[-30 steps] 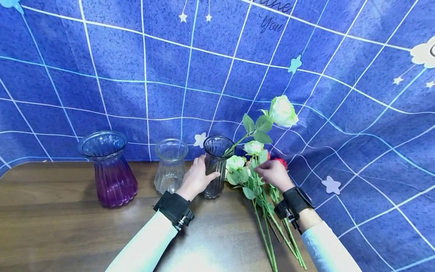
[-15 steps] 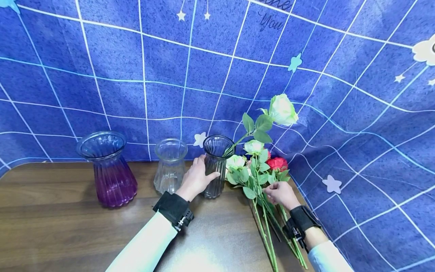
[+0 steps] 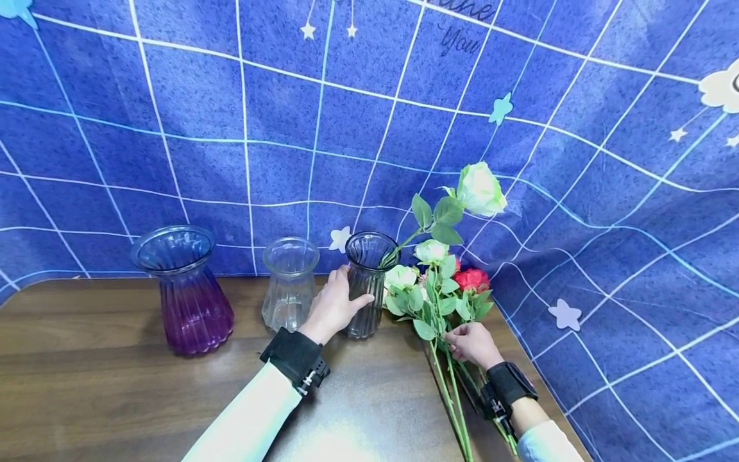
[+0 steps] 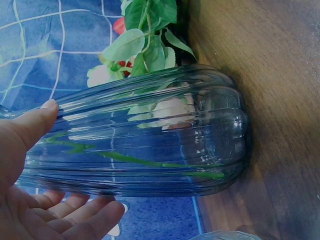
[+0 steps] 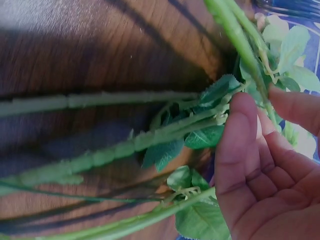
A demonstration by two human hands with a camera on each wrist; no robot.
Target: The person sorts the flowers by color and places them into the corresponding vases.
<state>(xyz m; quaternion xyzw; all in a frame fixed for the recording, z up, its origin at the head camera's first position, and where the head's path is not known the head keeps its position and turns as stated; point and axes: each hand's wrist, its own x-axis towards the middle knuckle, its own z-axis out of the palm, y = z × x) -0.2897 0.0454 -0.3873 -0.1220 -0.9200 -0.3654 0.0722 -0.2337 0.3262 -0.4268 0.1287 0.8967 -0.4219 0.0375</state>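
Note:
My left hand (image 3: 331, 305) holds a smoky grey glass vase (image 3: 367, 324), thumb on one side and fingers on the other. A single white rose (image 3: 480, 189) leans out of it to the right; its green stem (image 4: 150, 162) shows through the glass in the left wrist view. On the right, my right hand (image 3: 475, 344) is among the flowers lying on the table. In the right wrist view its thumb and forefinger close about a green rose stem (image 5: 250, 60). More leafy stems (image 5: 95, 157) lie beside the fingers.
A clear glass vase (image 3: 288, 301) stands left of the grey one, and a larger blue-to-purple vase (image 3: 193, 308) farther left. White roses (image 3: 431, 251) and a red rose (image 3: 472, 280) lie at the back right. A blue gridded curtain (image 3: 288, 128) hangs behind the wooden table (image 3: 104, 385).
My right hand has come down from the leaves near the blooms to lower on the stems, uncovering the red rose. The left hand, the grey vase and its rose have stayed put.

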